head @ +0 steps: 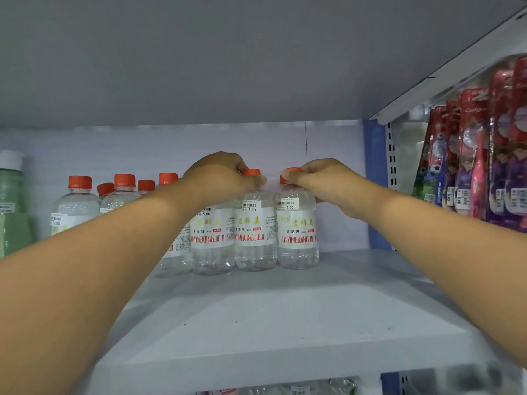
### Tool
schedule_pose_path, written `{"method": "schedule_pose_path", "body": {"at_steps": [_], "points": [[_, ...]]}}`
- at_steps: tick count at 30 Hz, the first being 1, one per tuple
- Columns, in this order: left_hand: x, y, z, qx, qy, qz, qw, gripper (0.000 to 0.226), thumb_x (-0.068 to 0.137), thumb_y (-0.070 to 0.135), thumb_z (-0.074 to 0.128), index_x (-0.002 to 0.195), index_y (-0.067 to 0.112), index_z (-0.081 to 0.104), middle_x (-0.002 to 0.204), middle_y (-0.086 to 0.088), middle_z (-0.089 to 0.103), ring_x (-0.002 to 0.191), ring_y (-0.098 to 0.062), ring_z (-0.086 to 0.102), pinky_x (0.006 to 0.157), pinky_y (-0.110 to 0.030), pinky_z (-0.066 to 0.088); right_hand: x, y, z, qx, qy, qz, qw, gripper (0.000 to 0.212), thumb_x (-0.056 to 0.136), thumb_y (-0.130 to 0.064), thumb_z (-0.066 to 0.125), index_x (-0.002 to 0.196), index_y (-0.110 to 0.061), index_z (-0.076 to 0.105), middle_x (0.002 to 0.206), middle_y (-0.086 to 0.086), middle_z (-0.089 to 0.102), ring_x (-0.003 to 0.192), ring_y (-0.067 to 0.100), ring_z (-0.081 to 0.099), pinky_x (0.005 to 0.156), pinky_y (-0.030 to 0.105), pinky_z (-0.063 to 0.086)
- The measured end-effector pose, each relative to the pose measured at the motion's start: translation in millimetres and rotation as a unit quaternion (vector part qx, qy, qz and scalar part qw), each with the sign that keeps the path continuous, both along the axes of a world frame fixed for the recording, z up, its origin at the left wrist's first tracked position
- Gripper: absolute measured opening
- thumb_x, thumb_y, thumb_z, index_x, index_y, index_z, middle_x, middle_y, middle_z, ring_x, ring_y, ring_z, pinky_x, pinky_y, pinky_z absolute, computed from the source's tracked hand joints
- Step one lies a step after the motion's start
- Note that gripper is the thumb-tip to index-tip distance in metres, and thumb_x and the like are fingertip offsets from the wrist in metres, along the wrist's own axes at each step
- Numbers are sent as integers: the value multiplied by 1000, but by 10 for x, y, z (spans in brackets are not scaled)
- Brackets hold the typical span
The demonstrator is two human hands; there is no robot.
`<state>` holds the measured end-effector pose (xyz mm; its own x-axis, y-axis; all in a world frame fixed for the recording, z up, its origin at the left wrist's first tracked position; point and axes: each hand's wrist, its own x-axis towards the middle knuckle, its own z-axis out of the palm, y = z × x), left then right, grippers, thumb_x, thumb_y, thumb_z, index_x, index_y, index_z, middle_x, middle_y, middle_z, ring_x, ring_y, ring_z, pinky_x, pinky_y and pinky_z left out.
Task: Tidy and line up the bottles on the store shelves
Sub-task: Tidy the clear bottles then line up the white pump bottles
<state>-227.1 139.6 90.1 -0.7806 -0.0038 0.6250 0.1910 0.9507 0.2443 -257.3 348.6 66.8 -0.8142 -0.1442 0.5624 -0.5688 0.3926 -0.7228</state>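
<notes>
Several clear bottles with red caps and white labels stand upright near the back of a grey shelf (299, 315). My left hand (221, 178) grips the cap of one bottle (255, 238) in the front row. My right hand (328, 181) pinches the cap of the rightmost bottle (298, 238), which stands just beside it. Another labelled bottle (212, 243) stands left of these, partly behind my left forearm. More red-capped bottles (77, 206) stand further left and behind.
A green bottle with a white cap (11, 201) stands at the far left. Red and purple toothbrush packs (479, 155) hang to the right past a blue upright (377, 183). The shelf above (228, 67) sits low overhead. More goods show below the shelf edge.
</notes>
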Motion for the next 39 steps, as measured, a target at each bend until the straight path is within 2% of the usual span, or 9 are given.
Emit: {"method": "schedule_pose_path", "body": {"at_steps": [3, 13, 16, 20, 23, 31, 34, 37, 39], "points": [[-16, 7, -9, 0, 4, 0, 1000, 49, 85, 70, 62, 109, 28, 64, 106, 9, 66, 99, -17, 62, 85, -35, 52, -9, -28, -23, 3, 5, -27, 1000, 41, 88, -44, 76, 108, -9, 73, 102, 5, 77, 94, 21, 73, 85, 38, 61], [-9, 73, -53, -15, 26, 36, 999, 52, 85, 73, 58, 104, 25, 60, 94, 7, 63, 93, -19, 61, 81, -36, 52, 13, -26, -35, 22, 13, -45, 999, 40, 91, -46, 72, 109, -10, 71, 102, 4, 74, 93, 19, 70, 81, 35, 59], [10, 92, -68, -25, 29, 42, 998, 52, 86, 74, 56, 107, 26, 58, 97, 8, 62, 96, -20, 61, 84, -37, 52, 30, -25, -31, 29, 12, -46, 998, 38, 92, -46, 70, 108, -12, 70, 101, 3, 74, 91, 18, 70, 80, 34, 59], [35, 49, -91, -27, 39, 25, 999, 48, 93, 66, 51, 114, 26, 64, 102, 6, 66, 96, -19, 62, 84, -36, 53, 42, -14, -7, 20, 3, -27, 999, 31, 93, -42, 68, 106, -14, 72, 101, 3, 76, 93, 19, 72, 86, 39, 61], [54, 44, -88, -24, 31, 16, 999, 45, 94, 64, 52, 113, 25, 64, 103, 6, 67, 98, -19, 62, 88, -38, 54, 49, -22, -14, 34, 10, -39, 999, 26, 94, -40, 68, 105, -17, 72, 101, 2, 75, 92, 18, 71, 88, 40, 60], [38, 44, -105, -18, 41, 15, 999, 44, 92, 67, 53, 105, 27, 63, 89, 11, 62, 93, -19, 61, 83, -35, 52, 66, -10, -30, 41, 8, -37, 998, 23, 96, -41, 66, 105, -21, 69, 99, -3, 72, 88, 13, 68, 80, 32, 58], [55, 48, -147, -21, 48, 13, 999, 48, 93, 67, 52, 114, 25, 64, 101, 7, 65, 98, -20, 60, 87, -35, 50, 80, -15, -38, 46, 8, -46, 998, 24, 96, -42, 65, 106, -21, 69, 99, -3, 71, 89, 13, 67, 79, 31, 58], [183, -32, -132, 5, 57, -23, 998, 59, 96, 64, 51, 138, 24, 56, 137, 1, 59, 120, -23, 58, 102, -39, 49, 117, -3, -41, 45, 16, -52, 998, 28, 95, -43, 65, 110, -19, 69, 103, -4, 70, 88, 10, 64, 69, 23, 50], [360, -211, -48, 27, 71, -36, 996, 53, 99, 59, 50, 139, 25, 56, 137, 3, 60, 114, -20, 61, 99, -34, 48, 139, 10, -7, 36, 84, -73, 993, 32, 95, -42, 66, 117, -19, 67, 109, -6, 68, 93, 9, 62, 68, 14, 44]]}}
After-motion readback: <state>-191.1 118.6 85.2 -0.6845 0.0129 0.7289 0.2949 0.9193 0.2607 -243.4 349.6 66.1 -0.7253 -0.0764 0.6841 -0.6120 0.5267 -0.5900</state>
